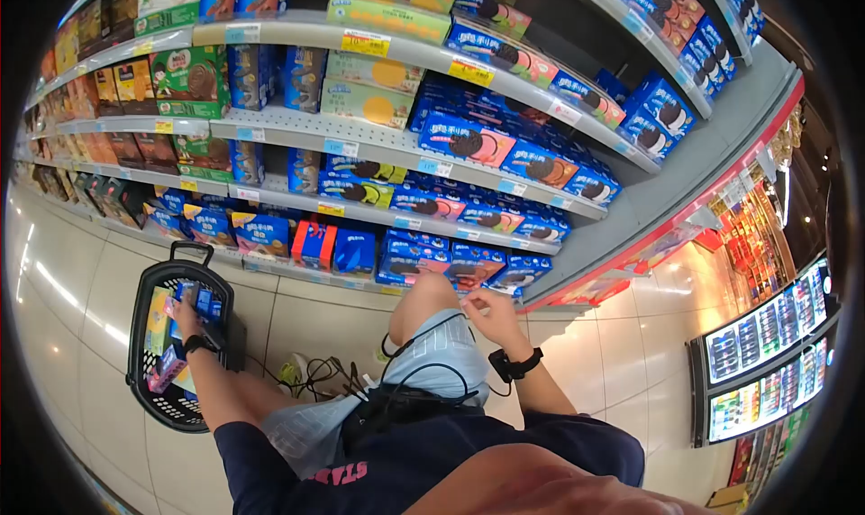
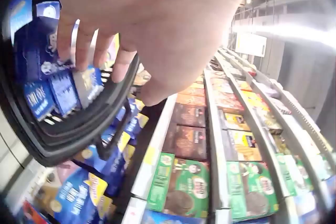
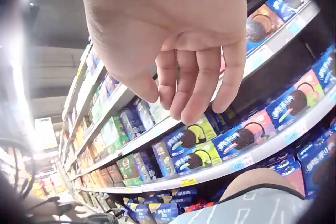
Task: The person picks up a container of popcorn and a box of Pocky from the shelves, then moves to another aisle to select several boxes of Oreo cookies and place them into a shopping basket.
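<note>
My left hand (image 1: 186, 319) reaches down into a black shopping basket (image 1: 225, 371) on the floor. In the left wrist view its fingers (image 2: 102, 50) hang loosely beside a dark blue packet (image 2: 34, 50), with the thumb apart from them. Smaller blue packs (image 2: 64, 92) lie lower in the basket. A yellow-green box (image 1: 158, 315) and a pink-and-purple box (image 1: 168, 369) are in there too. Near my raised knee, my right hand (image 1: 489, 315) hovers in front of the lower shelves, fingers loosely curled and holding nothing. Behind it in the right wrist view stand blue cookie boxes (image 3: 244, 140).
Supermarket shelves (image 1: 297, 127) curve across the front, stacked with cookie boxes and green boxes (image 1: 191, 78). The basket's handle (image 1: 194, 247) stands up toward the bottom shelf. Black cables (image 1: 324, 371) hang by my shoes. A lit display (image 1: 766, 335) stands at the right.
</note>
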`<state>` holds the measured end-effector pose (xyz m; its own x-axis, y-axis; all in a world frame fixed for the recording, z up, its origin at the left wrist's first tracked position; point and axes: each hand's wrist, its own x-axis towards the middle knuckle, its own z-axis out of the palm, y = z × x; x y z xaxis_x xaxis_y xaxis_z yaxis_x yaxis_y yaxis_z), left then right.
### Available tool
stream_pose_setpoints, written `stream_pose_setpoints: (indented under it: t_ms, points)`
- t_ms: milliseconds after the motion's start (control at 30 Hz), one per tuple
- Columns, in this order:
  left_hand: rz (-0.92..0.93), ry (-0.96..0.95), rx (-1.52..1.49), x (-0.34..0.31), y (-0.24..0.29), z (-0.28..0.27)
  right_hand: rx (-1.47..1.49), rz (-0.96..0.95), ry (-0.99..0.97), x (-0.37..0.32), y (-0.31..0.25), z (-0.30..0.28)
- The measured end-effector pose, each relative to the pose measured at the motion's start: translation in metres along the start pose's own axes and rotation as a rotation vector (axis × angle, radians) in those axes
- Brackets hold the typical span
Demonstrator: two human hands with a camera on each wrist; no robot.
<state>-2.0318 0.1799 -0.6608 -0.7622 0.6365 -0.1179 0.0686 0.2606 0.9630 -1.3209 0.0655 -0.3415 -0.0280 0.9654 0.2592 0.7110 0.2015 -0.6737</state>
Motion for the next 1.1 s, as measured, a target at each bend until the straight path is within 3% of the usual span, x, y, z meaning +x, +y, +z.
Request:
stream_pose_setpoints:
  t_ms: [33, 100, 167, 233, 333, 400, 500, 567, 700, 767, 833, 900, 967, 1033, 1100]
  points:
    - [0.345, 0.199, 0.077, 0.007, -0.023, 0.014, 0.005, -0.015, 0.008, 0.005, -0.008, 0.003]
    - [-0.230, 0.061, 0.361, -0.020, 0.018, 0.009, 0.069, -0.117, -0.069, 0.018, -0.021, 0.005]
    - [-0.426, 0.049, 0.574, -0.077, 0.092, 0.005, 0.074, -0.141, -0.058, 0.026, -0.029, 0.006]
    - [-0.367, 0.071, 0.657, -0.077, 0.075, 0.008, 0.046, -0.158, -0.068, 0.025, -0.032, 0.011]
    - [-0.405, 0.025, 0.566, -0.082, 0.066, 0.004, -0.044, -0.208, -0.083, 0.022, -0.030, 0.015]
    - [-0.276, 0.008, 0.450, -0.056, 0.022, 0.002, -0.035, -0.194, -0.103, 0.019, -0.031, 0.020]
    - [-0.352, 0.017, 0.303, -0.070, 0.032, -0.002, -0.004, -0.190, -0.100, 0.012, -0.036, 0.020]
    - [-0.378, 0.144, 0.353, -0.055, 0.009, 0.004, 0.034, -0.209, -0.106, 0.009, -0.042, 0.019]
    - [-0.341, 0.156, 0.435, -0.048, -0.007, -0.002, 0.057, -0.203, -0.152, 0.005, -0.052, 0.017]
    - [-0.522, -0.013, 0.247, -0.082, 0.047, -0.005, 0.082, -0.231, -0.135, 0.002, -0.048, 0.020]
    - [-0.508, 0.054, 0.240, -0.080, 0.049, -0.001, 0.056, -0.207, -0.159, 0.001, -0.050, 0.018]
    - [-0.438, 0.092, -0.037, -0.078, 0.050, 0.000, 0.051, -0.220, -0.164, 0.001, -0.048, 0.018]
    - [-0.401, 0.063, -0.012, -0.079, 0.063, -0.004, 0.047, -0.231, -0.170, 0.001, -0.047, 0.019]
    - [-0.362, -0.127, -0.112, -0.088, 0.081, -0.009, 0.065, -0.220, -0.177, 0.000, -0.047, 0.022]
    - [-0.341, -0.034, -0.184, -0.101, 0.093, -0.001, 0.078, -0.249, -0.173, 0.001, -0.047, 0.026]
